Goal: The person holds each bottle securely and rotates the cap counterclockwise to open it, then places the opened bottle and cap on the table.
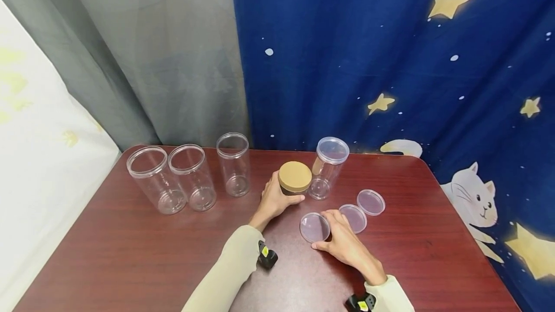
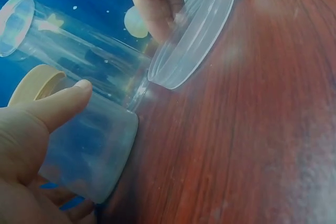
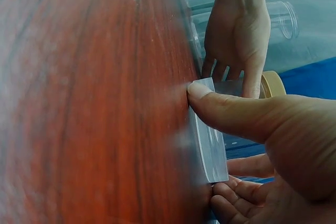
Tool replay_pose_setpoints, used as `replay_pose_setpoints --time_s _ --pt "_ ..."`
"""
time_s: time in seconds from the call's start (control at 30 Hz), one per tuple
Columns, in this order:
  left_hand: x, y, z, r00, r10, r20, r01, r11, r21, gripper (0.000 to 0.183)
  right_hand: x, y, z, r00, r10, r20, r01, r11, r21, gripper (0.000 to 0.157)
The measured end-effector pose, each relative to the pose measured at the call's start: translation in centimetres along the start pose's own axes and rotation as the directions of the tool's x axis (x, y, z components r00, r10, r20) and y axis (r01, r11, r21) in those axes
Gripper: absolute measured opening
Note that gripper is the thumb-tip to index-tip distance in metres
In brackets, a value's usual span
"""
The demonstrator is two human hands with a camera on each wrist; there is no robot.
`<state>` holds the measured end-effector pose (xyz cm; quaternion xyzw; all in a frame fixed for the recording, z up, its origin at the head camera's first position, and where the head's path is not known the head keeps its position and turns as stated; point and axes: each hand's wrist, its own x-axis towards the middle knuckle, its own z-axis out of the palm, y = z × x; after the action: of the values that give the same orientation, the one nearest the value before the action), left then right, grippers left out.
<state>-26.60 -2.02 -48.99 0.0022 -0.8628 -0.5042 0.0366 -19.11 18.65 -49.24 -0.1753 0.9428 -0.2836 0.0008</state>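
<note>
My left hand point(image 1: 276, 197) grips a short jar point(image 2: 86, 150) of clear, slightly cloudy plastic with a tan lid point(image 1: 295, 176); thumb and fingers curl round its sides as it stands on the table. In front of it, my right hand point(image 1: 344, 241) pinches a round clear plastic lid point(image 1: 314, 227) by its edge, thumb at the near side and fingers at the far side. The left wrist view shows this lid point(image 2: 194, 35) at the tabletop. Just right of the short jar stands a tall clear jar point(image 1: 328, 170) with a clear lid on top.
Two more clear lids, a nearer one point(image 1: 353, 219) and a farther one point(image 1: 371, 202), lie right of my right hand. Three tall clear jars without lids, a left one point(image 1: 156, 182), a middle one point(image 1: 192, 179) and a right one point(image 1: 234, 165), stand at back left. Curtains point(image 1: 303, 61) hang behind the table.
</note>
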Motion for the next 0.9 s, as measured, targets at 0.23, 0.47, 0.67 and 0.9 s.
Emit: replay_pose_setpoints --time_s 0.23,0.47,0.67,0.9 --pt "-0.8 0.1 -1.2 0.997 0.07 0.007 -0.069 0.992 -0.102 0.095 0.1 0.0 -0.2 1.0 0.004 -0.002 -0.004 1.0 -0.004 0.07" --pt "-3.2 0.4 -2.1 0.994 0.11 -0.007 -0.11 0.98 -0.165 0.098 0.1 -0.2 -0.1 1.0 0.002 0.011 -0.002 1.0 -0.01 0.072" --pt "-4.6 0.9 -2.4 0.991 0.126 -0.032 -0.13 0.977 -0.17 0.097 0.1 -0.3 -0.1 1.0 -0.003 0.015 0.004 1.0 -0.015 0.071" --pt "-4.9 1.4 -3.1 0.993 0.114 -0.011 -0.114 0.978 -0.176 0.096 0.0 -0.3 -0.2 1.0 0.003 0.023 -0.003 1.0 -0.01 0.071"
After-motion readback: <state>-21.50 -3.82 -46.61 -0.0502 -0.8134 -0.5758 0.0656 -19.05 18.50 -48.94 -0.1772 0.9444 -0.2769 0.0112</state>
